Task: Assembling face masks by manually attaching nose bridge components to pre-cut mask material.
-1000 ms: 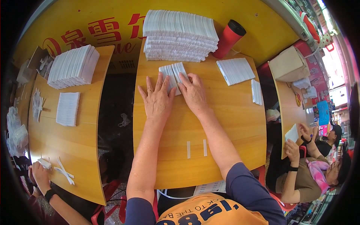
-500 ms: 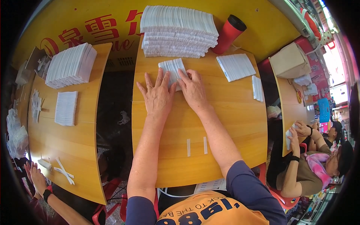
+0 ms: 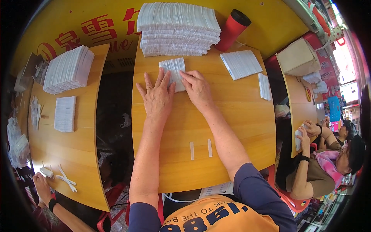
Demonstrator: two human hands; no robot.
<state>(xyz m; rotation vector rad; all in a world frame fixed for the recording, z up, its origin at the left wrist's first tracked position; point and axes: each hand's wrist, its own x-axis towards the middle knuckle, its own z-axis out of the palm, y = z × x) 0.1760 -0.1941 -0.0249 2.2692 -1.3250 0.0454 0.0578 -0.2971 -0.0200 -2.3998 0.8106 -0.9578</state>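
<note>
A small row of thin white folded pieces (image 3: 172, 65) lies on the table before me; the pieces are packed side by side. My left hand (image 3: 157, 98) rests flat with fingers spread, its fingertips on the row's near left part. At the row's right edge is my right hand (image 3: 198, 91), its fingers bent and drawn together. Thumb and forefinger touch that edge; whatever they pinch, if anything, is hidden. Nearer to me, two short white strips (image 3: 192, 150) lie apart on the tabletop.
Behind the row rises a tall white stack (image 3: 177, 29), beside a red tumbler (image 3: 233, 31). Two more white rows (image 3: 241, 64) lie at the right. A left-hand table (image 3: 83, 143) bears white stacks and strips. People (image 3: 317, 170) work at both sides; one holds something white.
My right hand's fingers have drawn closer together and slid off the row's top to its right edge. My left hand stays on the row. The whole view has shifted slightly.
</note>
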